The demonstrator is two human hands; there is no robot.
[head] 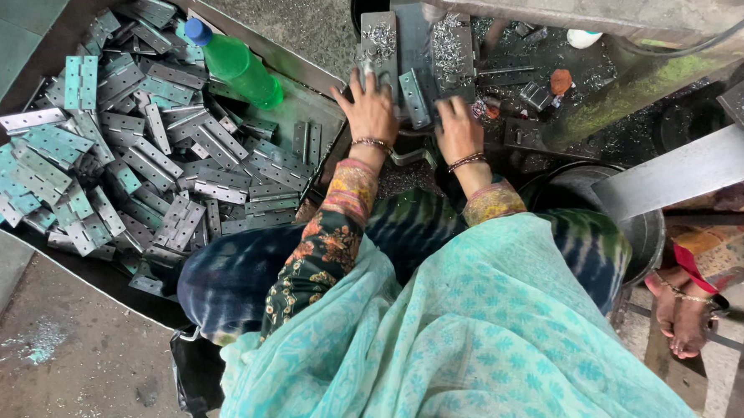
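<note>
My left hand (370, 107) rests flat on the machine bed (419, 44), fingers spread beside a metal hinge (414, 98). My right hand (458, 130) presses on the same hinge from the right side, fingers curled over its edge. Metal shavings (449, 51) cover the steel plates just beyond the hands. Both wrists wear bangles. A big heap of grey and teal hinges (118, 136) fills a tray on my left.
A green plastic bottle (236, 66) with a blue cap lies on the hinge pile. A metal bucket (631, 214) stands at the right, under a steel bar (680, 170). Another person's foot (686, 308) shows at lower right. Concrete floor (69, 356) lies at lower left.
</note>
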